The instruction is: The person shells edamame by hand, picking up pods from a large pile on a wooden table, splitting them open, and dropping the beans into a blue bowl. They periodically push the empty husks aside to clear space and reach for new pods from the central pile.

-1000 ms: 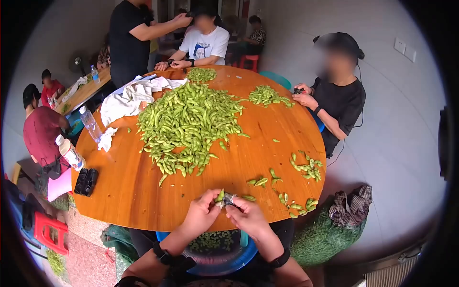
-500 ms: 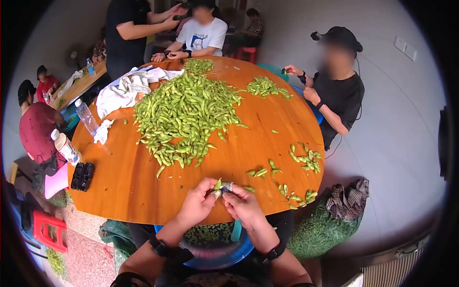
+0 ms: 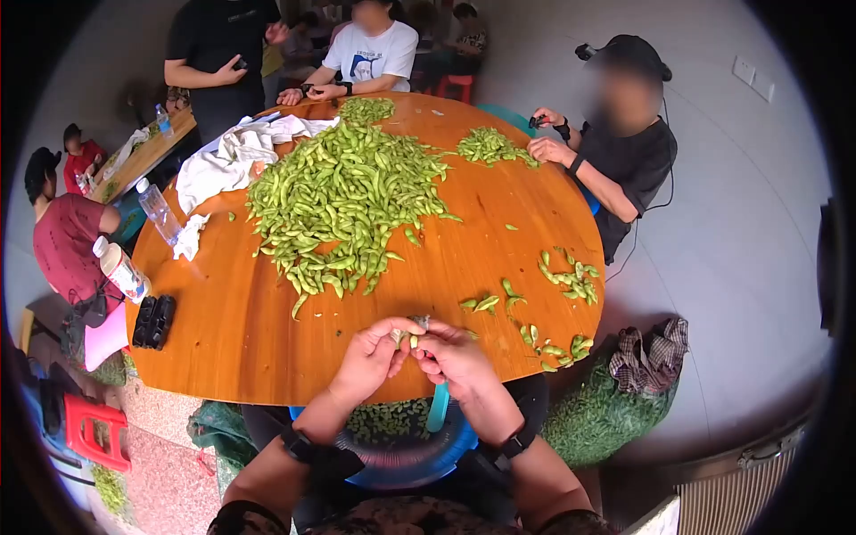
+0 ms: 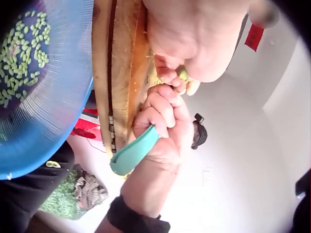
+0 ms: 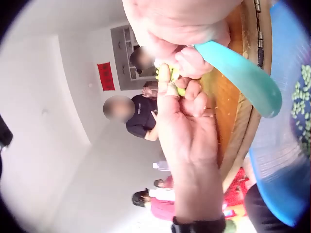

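Observation:
Both hands meet over the near edge of the round wooden table (image 3: 214, 348). My left hand (image 3: 364, 361) pinches a green edamame pod (image 5: 167, 73) between thumb and fingers, and the fingers cover much of it. Against it, my right hand (image 3: 453, 357) has its fingertips at the pod and its fingers curled round a tool with a teal handle (image 5: 243, 77). The handle sticks out below the palm, while the tool's other end is hidden. A small pale-green piece (image 3: 413, 341) shows between the hands. Beneath them stands a blue basin (image 4: 82, 109) with shelled beans (image 4: 22, 58).
A big heap of edamame pods (image 3: 343, 205) covers the table's middle. Loose pods (image 3: 571, 283) lie at the right, near a smaller pile (image 3: 490, 145). White cloth (image 3: 218, 165), bottles (image 3: 123, 270) and a black case (image 3: 153, 321) line the left. Another person (image 3: 624, 143) sits at the right.
The pod, which stuck up between my fingertips, is now mostly covered by them as the hands have drawn together. Across the table, the standing person has lowered their arms.

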A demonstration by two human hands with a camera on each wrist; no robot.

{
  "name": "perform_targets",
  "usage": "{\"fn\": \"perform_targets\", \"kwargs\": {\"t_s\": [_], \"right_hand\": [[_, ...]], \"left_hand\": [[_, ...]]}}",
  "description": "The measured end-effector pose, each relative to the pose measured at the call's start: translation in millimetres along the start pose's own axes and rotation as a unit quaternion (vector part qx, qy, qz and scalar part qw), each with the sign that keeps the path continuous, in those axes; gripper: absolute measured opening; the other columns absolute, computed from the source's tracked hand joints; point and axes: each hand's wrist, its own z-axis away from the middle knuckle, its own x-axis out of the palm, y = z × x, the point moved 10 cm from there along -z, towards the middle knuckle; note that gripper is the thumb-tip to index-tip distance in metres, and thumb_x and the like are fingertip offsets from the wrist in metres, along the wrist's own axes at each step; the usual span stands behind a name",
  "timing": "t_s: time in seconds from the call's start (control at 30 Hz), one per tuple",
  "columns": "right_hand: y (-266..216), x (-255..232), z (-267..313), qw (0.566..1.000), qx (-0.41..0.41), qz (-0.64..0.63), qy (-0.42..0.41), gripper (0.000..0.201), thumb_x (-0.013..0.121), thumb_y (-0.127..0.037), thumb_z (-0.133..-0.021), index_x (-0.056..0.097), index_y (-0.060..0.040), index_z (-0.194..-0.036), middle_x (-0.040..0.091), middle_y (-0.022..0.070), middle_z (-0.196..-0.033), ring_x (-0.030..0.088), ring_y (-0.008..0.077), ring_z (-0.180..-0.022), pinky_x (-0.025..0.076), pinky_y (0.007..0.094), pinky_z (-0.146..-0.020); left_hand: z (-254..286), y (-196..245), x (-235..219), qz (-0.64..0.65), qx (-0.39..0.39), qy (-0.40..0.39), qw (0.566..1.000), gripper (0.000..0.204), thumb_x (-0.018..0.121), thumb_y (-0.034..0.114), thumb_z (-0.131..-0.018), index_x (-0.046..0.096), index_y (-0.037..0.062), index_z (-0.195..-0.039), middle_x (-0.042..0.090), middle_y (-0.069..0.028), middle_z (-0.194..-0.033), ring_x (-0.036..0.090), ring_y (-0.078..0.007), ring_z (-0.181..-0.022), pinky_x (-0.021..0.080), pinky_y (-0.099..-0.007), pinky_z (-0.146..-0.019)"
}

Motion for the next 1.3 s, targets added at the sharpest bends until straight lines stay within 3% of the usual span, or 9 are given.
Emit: {"fn": "perform_targets", "kwargs": {"t_s": [0.23,0.33,0.37,0.43,0.5,0.57,0.6,0.9,1.3], "right_hand": [[-5.1,-14.1,4.0,0.997,-0.047,0.030,0.043,0.008,0.055,-0.010,-0.091,0.060,-0.0047,-0.094,0.053,-0.0013,-0.069,0.044,0.0056,-0.049,0.033,0.0226,-0.040],[-48.4,-17.5,25.3,0.904,-0.247,0.311,0.158,0.013,0.054,-0.008,-0.091,0.059,0.0007,-0.099,0.059,0.0111,-0.071,0.060,0.0198,-0.065,0.046,0.0323,-0.060],[-49.7,-13.3,26.5,0.904,-0.246,0.313,0.158,0.013,0.054,-0.008,-0.091,0.059,0.0007,-0.099,0.059,0.0111,-0.071,0.060,0.0198,-0.065,0.046,0.0323,-0.060],[-73.0,19.1,49.4,0.802,-0.413,0.411,0.136,0.011,0.057,-0.004,-0.089,0.057,0.0002,-0.100,0.053,0.0059,-0.068,0.050,0.0105,-0.059,0.041,0.0261,-0.054],[-64.2,24.9,49.3,0.828,-0.346,0.426,0.115,0.010,0.057,-0.003,-0.087,0.056,0.0013,-0.097,0.052,0.0103,-0.068,0.050,0.0137,-0.060,0.042,0.0298,-0.055],[-51.4,32.0,47.9,0.833,-0.306,0.451,0.098,0.014,0.057,-0.007,-0.087,0.058,-0.0008,-0.100,0.058,0.0216,-0.073,0.059,0.0373,-0.065,0.046,0.0399,-0.058],[-50.0,38.5,50.3,0.814,-0.325,0.471,0.097,0.013,0.057,-0.007,-0.087,0.058,-0.0010,-0.099,0.057,0.0216,-0.072,0.058,0.0380,-0.065,0.046,0.0403,-0.058],[-49.5,24.2,42.7,0.894,-0.227,0.378,0.083,0.011,0.056,-0.006,-0.089,0.057,-0.0003,-0.098,0.059,0.0147,-0.070,0.061,0.0263,-0.061,0.047,0.0346,-0.059],[-38.5,17.5,32.9,0.909,-0.192,0.364,0.061,0.008,0.056,-0.004,-0.088,0.058,0.0006,-0.095,0.057,0.0160,-0.071,0.056,0.0217,-0.060,0.044,0.0316,-0.057]], "left_hand": [[-0.2,5.8,-14.9,0.026,0.002,0.103,0.994,0.023,0.044,0.007,-0.099,0.055,0.0046,-0.119,0.059,-0.0018,-0.085,0.045,-0.0051,-0.054,0.037,-0.0184,-0.047],[-2.6,2.6,-23.1,-0.010,0.000,0.107,0.994,0.021,0.047,0.007,-0.098,0.057,0.0035,-0.115,0.060,-0.0015,-0.083,0.047,-0.0050,-0.054,0.038,-0.0185,-0.047],[-2.6,4.8,-20.0,0.001,-0.005,0.098,0.995,0.019,0.050,0.006,-0.096,0.059,0.0031,-0.112,0.060,-0.0011,-0.082,0.047,-0.0047,-0.054,0.038,-0.0184,-0.048],[-1.9,2.8,-18.4,0.012,-0.012,0.090,0.996,0.016,0.053,0.006,-0.095,0.060,0.0028,-0.109,0.061,-0.0008,-0.081,0.048,-0.0045,-0.055,0.038,-0.0182,-0.048],[-2.7,-0.6,-27.1,0.057,-0.007,0.113,0.992,0.017,0.059,0.004,-0.091,0.063,0.0034,-0.107,0.061,-0.0004,-0.081,0.049,-0.0043,-0.055,0.039,-0.0182,-0.048],[-3.3,-1.0,-32.5,0.090,-0.018,0.105,0.990,0.019,0.059,0.004,-0.091,0.063,0.0040,-0.109,0.061,-0.0003,-0.082,0.049,-0.0042,-0.056,0.039,-0.0180,-0.049],[-2.6,-3.0,-33.7,0.124,-0.030,0.096,0.987,0.021,0.060,0.004,-0.090,0.064,0.0047,-0.111,0.061,-0.0002,-0.082,0.049,-0.0041,-0.057,0.040,-0.0178,-0.050],[2.4,13.0,-15.4,-0.001,0.021,0.099,0.995,0.034,0.053,0.003,-0.094,0.058,0.0099,-0.127,0.060,0.0039,-0.087,0.052,-0.0035,-0.064,0.043,-0.0185,-0.057],[4.6,23.7,-4.5,-0.294,0.108,0.087,0.946,0.046,0.051,-0.006,-0.085,0.050,0.0021,-0.131,0.061,-0.0125,-0.090,0.060,-0.0151,-0.061,0.051,-0.0277,-0.059]]}}
